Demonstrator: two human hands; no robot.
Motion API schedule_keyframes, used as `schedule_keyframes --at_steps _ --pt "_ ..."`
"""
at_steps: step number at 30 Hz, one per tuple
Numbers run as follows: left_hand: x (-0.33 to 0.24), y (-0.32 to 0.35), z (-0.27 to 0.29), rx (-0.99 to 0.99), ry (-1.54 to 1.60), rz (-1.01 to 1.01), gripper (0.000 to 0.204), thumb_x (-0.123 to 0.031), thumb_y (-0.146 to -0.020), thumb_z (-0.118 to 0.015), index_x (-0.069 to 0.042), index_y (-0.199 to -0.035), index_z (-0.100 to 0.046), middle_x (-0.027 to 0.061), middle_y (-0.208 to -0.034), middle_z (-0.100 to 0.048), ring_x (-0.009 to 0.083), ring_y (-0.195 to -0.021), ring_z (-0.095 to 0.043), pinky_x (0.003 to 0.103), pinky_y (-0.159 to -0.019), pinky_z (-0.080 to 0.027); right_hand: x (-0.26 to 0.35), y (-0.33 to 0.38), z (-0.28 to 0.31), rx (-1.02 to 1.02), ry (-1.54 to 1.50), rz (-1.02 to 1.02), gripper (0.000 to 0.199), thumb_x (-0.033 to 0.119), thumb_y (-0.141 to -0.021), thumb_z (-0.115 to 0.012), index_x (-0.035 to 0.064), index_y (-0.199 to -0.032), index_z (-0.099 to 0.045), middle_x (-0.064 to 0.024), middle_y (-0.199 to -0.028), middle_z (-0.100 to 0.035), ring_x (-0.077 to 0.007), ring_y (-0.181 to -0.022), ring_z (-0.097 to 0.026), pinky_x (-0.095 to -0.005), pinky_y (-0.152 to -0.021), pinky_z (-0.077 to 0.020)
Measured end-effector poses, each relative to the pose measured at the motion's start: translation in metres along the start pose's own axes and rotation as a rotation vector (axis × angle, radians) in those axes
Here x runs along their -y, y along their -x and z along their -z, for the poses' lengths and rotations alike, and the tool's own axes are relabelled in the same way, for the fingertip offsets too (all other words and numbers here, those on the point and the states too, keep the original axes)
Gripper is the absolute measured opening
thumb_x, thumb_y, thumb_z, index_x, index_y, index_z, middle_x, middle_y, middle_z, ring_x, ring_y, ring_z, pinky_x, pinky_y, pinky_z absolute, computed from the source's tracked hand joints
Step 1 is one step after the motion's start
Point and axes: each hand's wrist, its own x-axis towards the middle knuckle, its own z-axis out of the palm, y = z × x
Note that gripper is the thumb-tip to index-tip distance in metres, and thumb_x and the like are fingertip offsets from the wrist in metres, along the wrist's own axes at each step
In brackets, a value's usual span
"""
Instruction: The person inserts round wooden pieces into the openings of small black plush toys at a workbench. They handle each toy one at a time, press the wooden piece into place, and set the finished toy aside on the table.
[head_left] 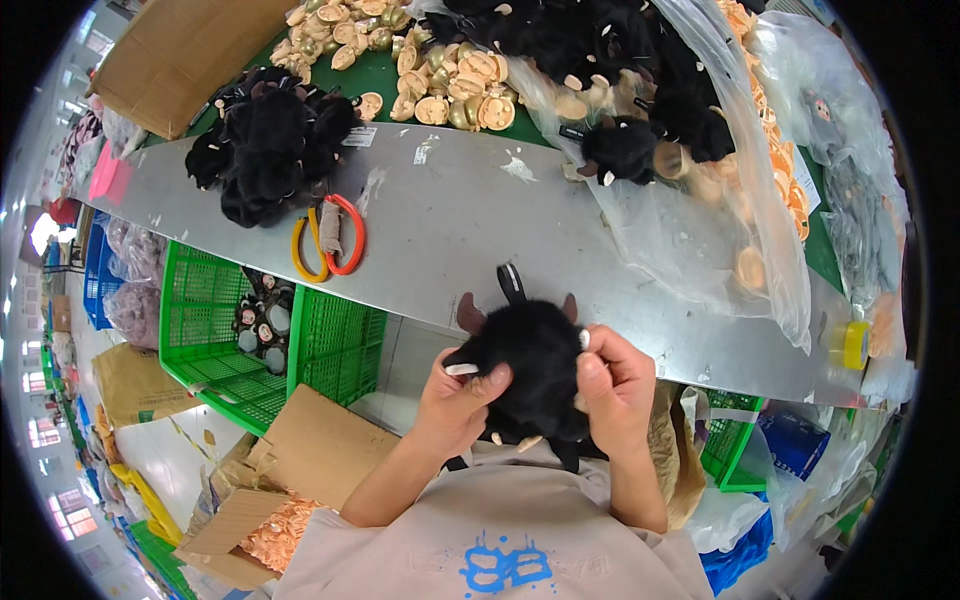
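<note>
A black plush toy [532, 365] with brown ears, pale limb ends and a dark hanging loop is held between my two hands, close to my body by the bench edge. My left hand [456, 402] grips its left side, thumb pressed on the fur beside a pale-tipped limb. On the other side my right hand [617, 392] pinches the toy near a small white piece, fingers curled. The underside of the toy is hidden. Beyond it, scissors [332, 240] with red and yellow wrapped handles lie on the metal bench [440, 215].
A pile of black plush toys [268, 145] sits at the bench's far left. Peach and gold plastic pieces [470, 85] are heaped behind. A clear plastic bag [690, 260] spreads on the right, near a yellow tape roll [856, 345]. Green crates [335, 340] and a cardboard box [225, 525] stand below.
</note>
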Motion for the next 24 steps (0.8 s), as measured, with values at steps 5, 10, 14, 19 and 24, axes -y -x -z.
schedule_keyframes --at_steps 5,10,14,19,24 --pt "-0.001 -0.001 0.007 0.039 0.084 -0.008 0.037 -0.015 -0.096 -0.069 0.002 -0.128 -0.058 0.0093 -0.118 -0.068 0.0182 -0.108 -0.066 0.034 -0.095 -0.054 0.013 0.005 -0.001 -0.155 -0.290 -0.037 0.032 0.012 -0.094 -0.065 -0.0007 -0.120 -0.051 -0.0067 -0.089 -0.059 -0.0084 -0.066 -0.056 -0.0202 -0.050 -0.0444" --pt "-0.008 -0.006 -0.020 0.029 -0.219 -0.132 0.047 -0.008 -0.093 -0.069 0.004 -0.134 -0.049 0.0161 -0.129 -0.061 0.0255 -0.118 -0.062 0.040 -0.102 -0.051 0.033 0.024 -0.003 -0.147 0.020 0.078 0.037 0.009 -0.090 -0.070 -0.0022 -0.119 -0.051 -0.0165 -0.103 -0.065 -0.0127 -0.077 -0.060 -0.0219 -0.063 -0.0493" --pt "-0.006 -0.003 -0.039 -0.112 -0.312 -0.153 0.041 -0.004 -0.088 -0.075 0.004 -0.125 -0.059 0.0102 -0.118 -0.068 0.0157 -0.108 -0.065 0.030 -0.095 -0.052 0.033 0.032 -0.011 -0.081 -0.014 0.178 0.034 0.010 -0.094 -0.067 -0.0025 -0.121 -0.050 -0.0191 -0.099 -0.068 -0.0142 -0.074 -0.061 -0.0249 -0.070 -0.0502" --pt "-0.003 0.012 -0.037 -0.208 -0.347 -0.091 0.034 -0.005 -0.097 -0.062 0.007 -0.128 -0.055 0.0196 -0.124 -0.065 0.0279 -0.110 -0.067 0.040 -0.092 -0.058 0.033 0.029 -0.028 -0.103 -0.049 0.071 0.035 0.015 -0.097 -0.066 -0.0012 -0.125 -0.051 -0.0114 -0.091 -0.069 -0.0074 -0.070 -0.059 -0.0191 -0.063 -0.0463" --pt "-0.011 0.019 -0.039 -0.203 -0.288 0.016 0.036 -0.012 -0.098 -0.063 0.005 -0.129 -0.055 0.0156 -0.120 -0.066 0.0241 -0.105 -0.068 0.037 -0.088 -0.058 0.020 0.021 -0.024 -0.078 -0.001 0.036 0.029 0.019 -0.097 -0.067 -0.0010 -0.115 -0.058 -0.0064 -0.090 -0.067 -0.0063 -0.072 -0.060 -0.0191 -0.056 -0.0466"
